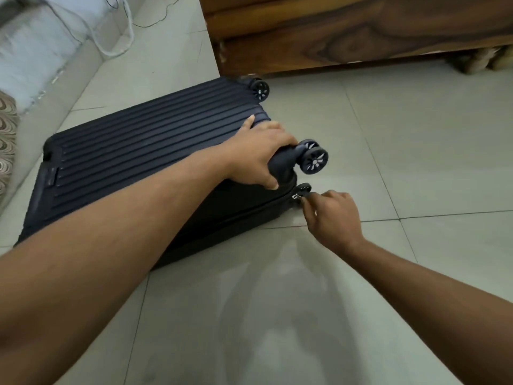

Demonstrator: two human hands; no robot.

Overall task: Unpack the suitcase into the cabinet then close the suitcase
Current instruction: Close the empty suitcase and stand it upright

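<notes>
One dark navy ribbed hard-shell suitcase point(144, 159) lies flat and closed on the pale grey tiled floor point(388, 162), wheels to the right. Of the hands, the left hand point(259, 151) grips its near right corner beside a black double wheel point(313, 158), while the right hand point(331, 218) pinches the small zip pull point(296, 197) at that corner. A brown wooden cabinet point(361, 31) stands beyond.

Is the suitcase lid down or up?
Down: the suitcase lies flat, halves together; right hand pinches the zipper pull at the corner.
</notes>
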